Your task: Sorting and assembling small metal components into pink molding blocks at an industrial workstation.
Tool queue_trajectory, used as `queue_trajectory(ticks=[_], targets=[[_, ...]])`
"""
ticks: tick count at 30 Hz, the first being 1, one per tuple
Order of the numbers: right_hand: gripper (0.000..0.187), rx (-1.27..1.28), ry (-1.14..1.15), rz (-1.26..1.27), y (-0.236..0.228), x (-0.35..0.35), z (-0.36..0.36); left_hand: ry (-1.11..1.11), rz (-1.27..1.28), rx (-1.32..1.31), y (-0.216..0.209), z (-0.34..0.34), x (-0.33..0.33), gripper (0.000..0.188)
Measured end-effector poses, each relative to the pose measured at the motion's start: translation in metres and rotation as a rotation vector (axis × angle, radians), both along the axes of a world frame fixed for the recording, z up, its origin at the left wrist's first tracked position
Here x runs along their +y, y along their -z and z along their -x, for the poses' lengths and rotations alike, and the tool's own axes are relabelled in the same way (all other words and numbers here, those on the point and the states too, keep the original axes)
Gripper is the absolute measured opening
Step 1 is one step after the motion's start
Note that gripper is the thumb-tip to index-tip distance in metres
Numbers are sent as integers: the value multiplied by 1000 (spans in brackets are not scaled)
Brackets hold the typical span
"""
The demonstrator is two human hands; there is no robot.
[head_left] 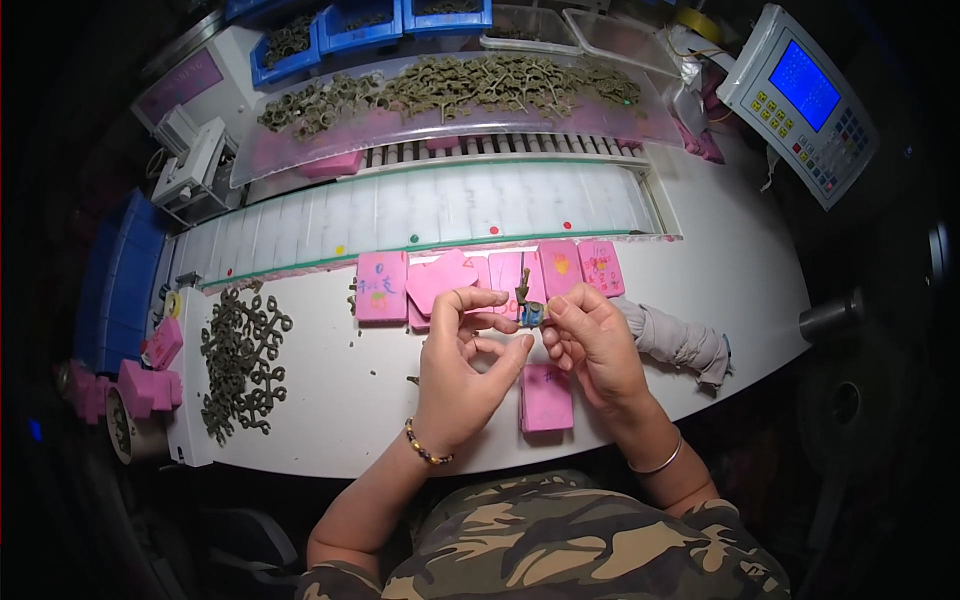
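Above the middle of the table, my right hand (pixel 598 345) pinches a small olive-green and blue piece (pixel 531 313) between thumb and forefinger. A thin stem rises from the piece; its exact kind is too small to make out. My left hand (pixel 465 355) is curled beside it, thumb and forefinger apart. One left fingertip is close to the blue part, and I cannot tell whether it touches. Just below the hands lies a pink block (pixel 546 398). Behind them stand several more pink blocks (pixel 381 287), some with marks on top.
Olive-green branched parts (pixel 240 365) are heaped at left. More lie on a clear tray (pixel 370 140) above rollers (pixel 500 149), behind a white panelled strip (pixel 400 208). Blue bins (pixel 360 22) line the back. A grey cloth bundle (pixel 680 345) and a keypad display (pixel 805 100) are at right.
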State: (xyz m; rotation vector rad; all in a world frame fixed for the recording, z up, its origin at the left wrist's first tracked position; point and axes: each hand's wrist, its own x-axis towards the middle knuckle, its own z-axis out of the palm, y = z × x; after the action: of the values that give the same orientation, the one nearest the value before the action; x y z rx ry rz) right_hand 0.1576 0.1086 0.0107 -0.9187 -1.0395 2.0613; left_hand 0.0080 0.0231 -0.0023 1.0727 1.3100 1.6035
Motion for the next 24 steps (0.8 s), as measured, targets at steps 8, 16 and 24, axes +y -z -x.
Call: queue_trajectory(ticks=[8,16,24], targets=[[23,-76,16,-132,0,-11,1,-163,-220,630,-9,-5,-5,38],[23,-124,24,-282,-8,-21,2,-169,-216,717,-14,-5,-10,23],[22,-125,59,-514,-5,-31,0,-216,-325,701,-9,-6,-10,21]])
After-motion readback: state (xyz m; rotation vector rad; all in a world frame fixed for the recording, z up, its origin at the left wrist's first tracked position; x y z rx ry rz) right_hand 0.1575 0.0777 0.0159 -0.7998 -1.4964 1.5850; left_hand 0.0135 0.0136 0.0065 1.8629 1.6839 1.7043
